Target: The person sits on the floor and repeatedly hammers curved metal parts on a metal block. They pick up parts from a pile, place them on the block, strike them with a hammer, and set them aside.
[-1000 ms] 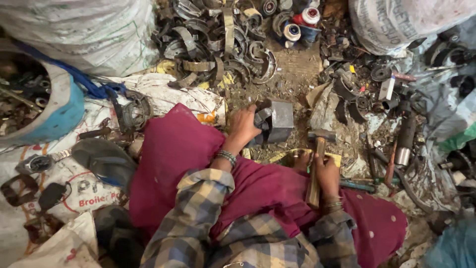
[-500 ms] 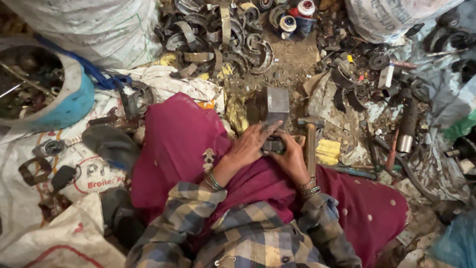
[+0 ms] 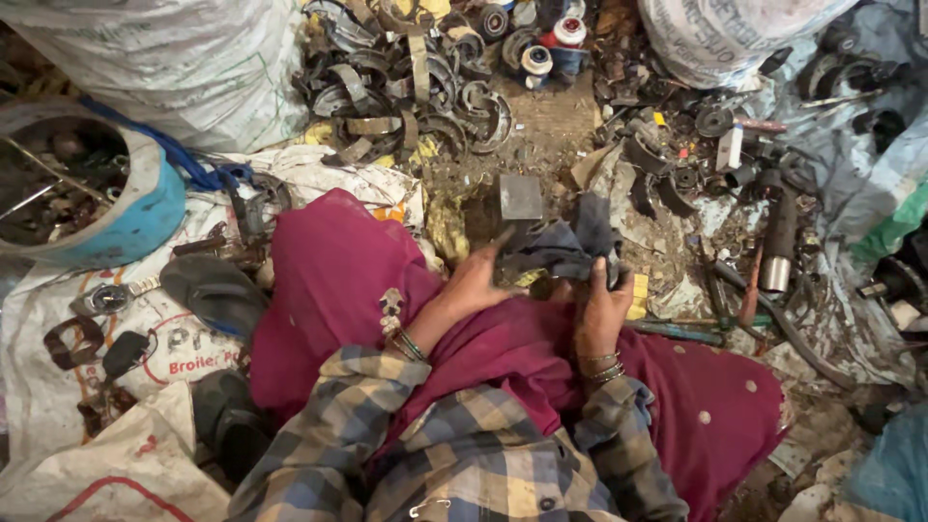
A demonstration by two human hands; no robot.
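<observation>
I sit on the ground with a magenta garment over my lap. My two hands meet over a crumpled dark grey-blue cloth in front of my knees. My right hand grips its right side, with bangles at the wrist. From the left, the fingers of my left hand reach into the cloth's edge. A square grey metal block stands on the dirt just beyond the cloth. What the cloth covers is hidden.
A blue tub of scrap stands at left, white sacks behind it. A heap of curved metal strips lies ahead. Pipes and tools crowd the right. A dark sandal rests by my left knee.
My left hand left the metal block and my right hand let go of the hammer. Both came together over my lap and now hold a dark cloth.
</observation>
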